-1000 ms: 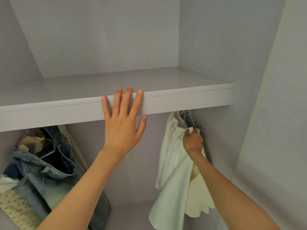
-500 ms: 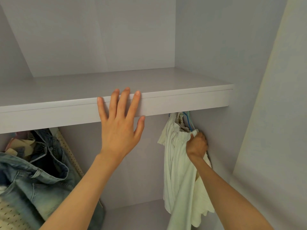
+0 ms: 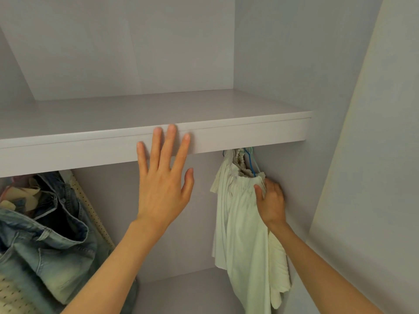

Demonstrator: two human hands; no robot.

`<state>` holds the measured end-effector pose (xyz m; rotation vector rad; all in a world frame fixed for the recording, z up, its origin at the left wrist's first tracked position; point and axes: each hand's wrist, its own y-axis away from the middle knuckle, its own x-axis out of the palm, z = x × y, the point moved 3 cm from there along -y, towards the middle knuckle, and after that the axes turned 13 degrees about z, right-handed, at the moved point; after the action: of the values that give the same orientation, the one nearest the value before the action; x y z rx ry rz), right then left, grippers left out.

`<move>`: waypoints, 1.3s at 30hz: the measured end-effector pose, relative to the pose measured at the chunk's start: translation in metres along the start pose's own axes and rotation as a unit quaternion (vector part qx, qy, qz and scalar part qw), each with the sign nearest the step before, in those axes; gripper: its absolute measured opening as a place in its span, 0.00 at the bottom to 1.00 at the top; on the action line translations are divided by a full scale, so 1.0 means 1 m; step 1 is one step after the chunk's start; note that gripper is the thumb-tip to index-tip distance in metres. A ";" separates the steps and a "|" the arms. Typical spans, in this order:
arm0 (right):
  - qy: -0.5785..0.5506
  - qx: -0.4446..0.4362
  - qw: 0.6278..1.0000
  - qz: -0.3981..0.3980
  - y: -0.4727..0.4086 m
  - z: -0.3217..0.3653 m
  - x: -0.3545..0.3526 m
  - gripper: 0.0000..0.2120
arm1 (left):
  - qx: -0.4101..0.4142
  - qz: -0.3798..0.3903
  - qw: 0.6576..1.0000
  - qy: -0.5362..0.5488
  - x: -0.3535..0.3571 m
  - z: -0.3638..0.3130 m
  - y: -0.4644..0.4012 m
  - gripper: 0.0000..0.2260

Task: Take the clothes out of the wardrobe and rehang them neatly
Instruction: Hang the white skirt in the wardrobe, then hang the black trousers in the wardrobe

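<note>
Presently the wardrobe is standing open, its pale grey shelf carrying nothing visible on top. Below the shelf, at the right end of the lower compartment, a cream-white garment is hanging from hangers whose thin blue and green wire hooks are showing just under the shelf edge; the rail itself is hidden behind that edge. The garment is showing a gathered, elasticated band at the top, bunched around the hooks, and its cloth is falling in long loose folds toward the compartment floor, with a ragged, uneven lower hem. It is lying close against the right side wall.

The right hand is gripping the garment just below the gathered band, its fingers curled into the cloth and clamped on it, thumb pressing the front.

The left hand is reaching up flat against the front edge of the shelf, fingers straight and slightly apart, holding nothing, fingertips touching the shelf face.

At the lower left a pile of clothes is sitting: faded blue denim jeans with the waistband gaping open, and behind them some crumpled beige and pink fabric that cannot be told apart further. A perforated cream panel is leaning beside and beneath the jeans. Whether this pile is sitting inside the wardrobe or in a separate holder cannot be told.
</note>
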<state>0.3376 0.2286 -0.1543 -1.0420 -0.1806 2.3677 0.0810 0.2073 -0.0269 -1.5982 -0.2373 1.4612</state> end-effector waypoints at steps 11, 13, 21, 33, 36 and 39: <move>0.147 -0.180 0.959 0.161 0.091 0.049 0.048 0.40 | -0.072 0.262 0.961 0.057 0.083 0.022 0.173 0.24; 0.154 -0.219 0.943 0.199 0.117 0.062 0.069 0.36 | -0.112 0.283 0.950 0.066 0.080 0.036 0.198 0.24; 0.117 -0.327 0.864 0.365 0.213 0.110 0.182 0.30 | -0.299 0.354 0.885 0.039 0.048 0.082 0.342 0.24; 0.056 -0.547 0.570 0.611 0.400 0.169 0.231 0.38 | -0.708 0.239 0.659 -0.086 -0.134 -0.030 0.541 0.25; 0.034 -0.597 0.494 0.631 0.455 0.176 0.211 0.37 | -0.794 0.192 0.564 -0.119 -0.177 -0.087 0.571 0.22; 0.014 -0.637 0.401 0.658 0.508 0.183 0.188 0.32 | -0.842 0.143 0.493 -0.166 -0.220 -0.143 0.591 0.22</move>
<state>-0.1131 -0.0846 -0.3145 -2.6014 -2.2257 3.2728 -0.1076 -0.3378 -0.3196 -2.7648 -2.3508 1.7057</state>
